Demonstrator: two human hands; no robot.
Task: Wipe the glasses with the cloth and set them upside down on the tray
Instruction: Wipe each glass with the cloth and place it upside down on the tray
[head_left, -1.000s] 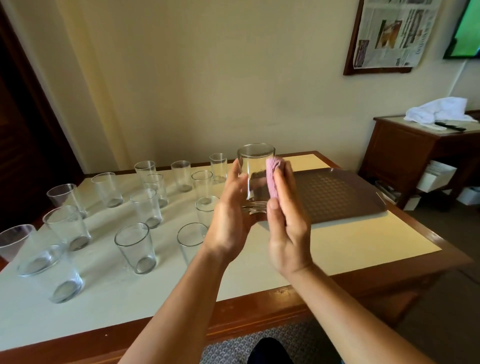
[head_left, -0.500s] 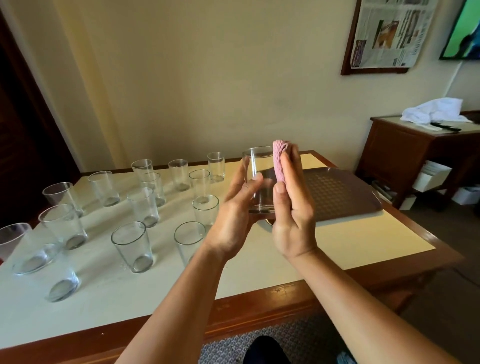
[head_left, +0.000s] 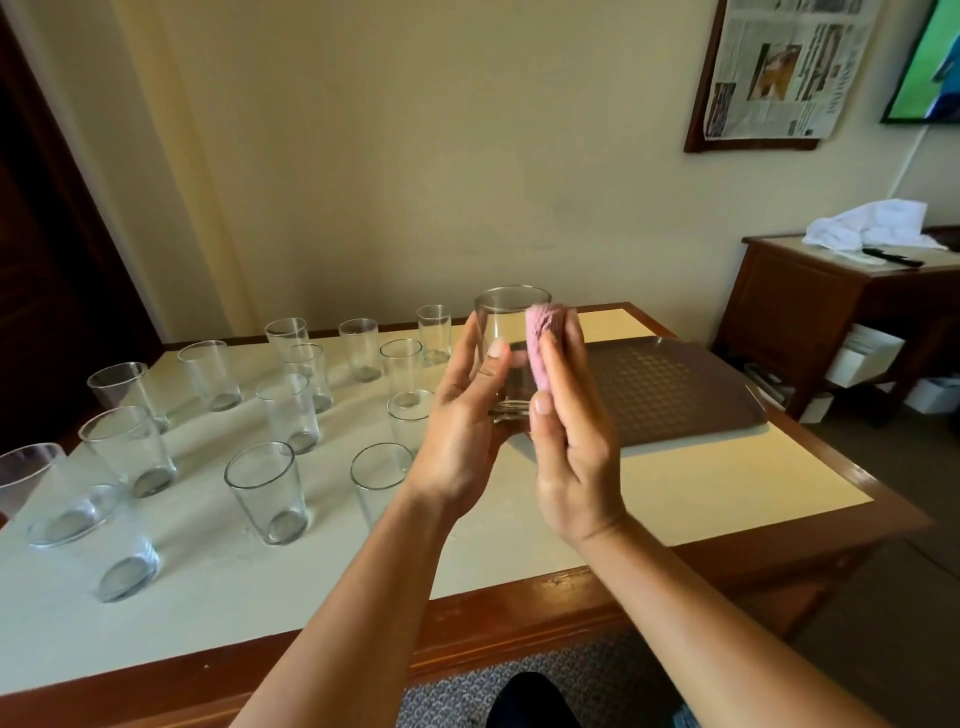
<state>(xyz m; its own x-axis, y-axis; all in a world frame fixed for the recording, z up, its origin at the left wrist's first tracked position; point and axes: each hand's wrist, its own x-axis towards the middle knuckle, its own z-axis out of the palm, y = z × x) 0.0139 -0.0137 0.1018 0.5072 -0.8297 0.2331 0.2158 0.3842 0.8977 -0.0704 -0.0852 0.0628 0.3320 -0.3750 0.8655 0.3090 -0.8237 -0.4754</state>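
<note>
Clear glass is what the hands are busy with: one upright tumbler (head_left: 506, 353) is held up in the air above the near-left corner of the tray, mouth up. The left hand (head_left: 462, 415) cradles it from the left, thumb laid across the near side and fingers curled behind the wall. The right hand (head_left: 569, 441) presses a folded pink cloth (head_left: 540, 345) flat against the tumbler's right side, the fingers nearly straight along the cloth and the thumb pinning its lower edge. The two hands are close together, with only the tumbler and cloth between them.

Just behind and to the right lies the brown tray (head_left: 685, 395), its patterned surface bare, resting on the cream top of the table (head_left: 701, 493), which has a wooden rim. To the left, on a white sheet (head_left: 208, 561) covering that half of the table, stand the other glasses (head_left: 267, 493), all upright with mouths up, scattered in loose rows from the near-left edge back towards the wall.

Farther off, at the right, a wooden side cabinet (head_left: 789, 312) carries a crumpled white cloth (head_left: 872, 223). A framed newspaper (head_left: 779, 67) hangs on the wall above, and a screen (head_left: 930, 67) showing green sits at the upper right corner.
</note>
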